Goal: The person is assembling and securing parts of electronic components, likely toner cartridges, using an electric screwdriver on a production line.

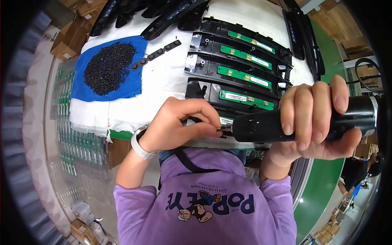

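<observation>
A white-covered table [157, 83] fills the far half of the scene. Across its middle, black housings [210, 87] lie in a row running far to near, side by side; the nearest is partly hidden behind the hands. More black parts [175, 18] crowd the far left of the table. On the left lies a blue cloth [138, 83].

The driver [261, 127], thick and black, is held level at the near right, over the near end of the row, its tip toward the left. The right hand [316, 116] is wrapped around its body. The left hand [177, 124] has thumb and forefinger pinched together right at the driver's tip, on a dark piece [221, 131] too small to make out.

A heap of black screws [108, 67] covers much of the cloth. Green boards [244, 76] sit lengthwise in the housings. A black strip [157, 54] lies slantwise between cloth and housings, its near end at the cloth's edge. A white band [143, 149] circles the left wrist.
</observation>
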Demonstrator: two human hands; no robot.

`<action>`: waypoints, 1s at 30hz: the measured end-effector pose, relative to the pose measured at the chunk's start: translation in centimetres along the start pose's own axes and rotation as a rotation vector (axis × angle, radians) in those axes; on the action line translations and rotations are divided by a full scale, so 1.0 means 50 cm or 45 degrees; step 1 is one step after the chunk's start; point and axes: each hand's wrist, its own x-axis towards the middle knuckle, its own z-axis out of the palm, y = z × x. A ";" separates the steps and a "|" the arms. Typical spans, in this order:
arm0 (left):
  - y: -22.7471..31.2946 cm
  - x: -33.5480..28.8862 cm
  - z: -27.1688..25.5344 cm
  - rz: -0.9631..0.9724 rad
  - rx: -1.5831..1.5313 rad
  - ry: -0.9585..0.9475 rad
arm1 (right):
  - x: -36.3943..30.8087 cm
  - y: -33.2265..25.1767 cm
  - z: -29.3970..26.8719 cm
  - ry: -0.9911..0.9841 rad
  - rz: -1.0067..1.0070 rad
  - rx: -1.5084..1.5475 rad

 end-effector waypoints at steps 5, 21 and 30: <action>0.001 0.025 0.025 -0.034 -0.024 0.372 | -0.029 -0.031 -0.018 0.057 0.011 -0.083; -0.020 0.045 0.060 0.242 0.794 0.457 | -0.134 -0.142 -0.083 -0.135 -0.058 -0.731; -0.021 0.041 0.066 0.190 0.767 0.434 | -0.138 -0.126 -0.081 -0.059 -0.042 -0.781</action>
